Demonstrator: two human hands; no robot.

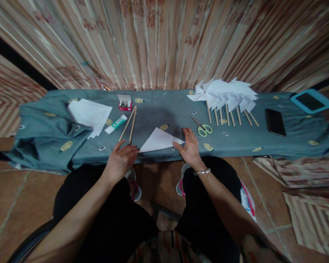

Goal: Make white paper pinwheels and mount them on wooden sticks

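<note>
A white sheet of paper [159, 140] folded into a triangle lies near the front edge of the cloth-covered table. At its left corner is my left hand [122, 159], fingers bent and fingertips closed on the tip. My right hand [190, 148] lies by the opposite corner with thumb and fingers apart, the thumb touching the paper. Two thin wooden sticks [133, 124] meet at their far ends just beyond my left hand. Green-handled scissors [204, 129] lie beyond my right hand.
A glue stick [115, 124], an open small red box [125, 103] and stacked white paper [89, 113] are on the left. Paper pinwheels [230, 95] on wooden sticks overlap in a row at right. Farther right are a phone [275, 122] and a blue-framed tablet-like device [311, 101].
</note>
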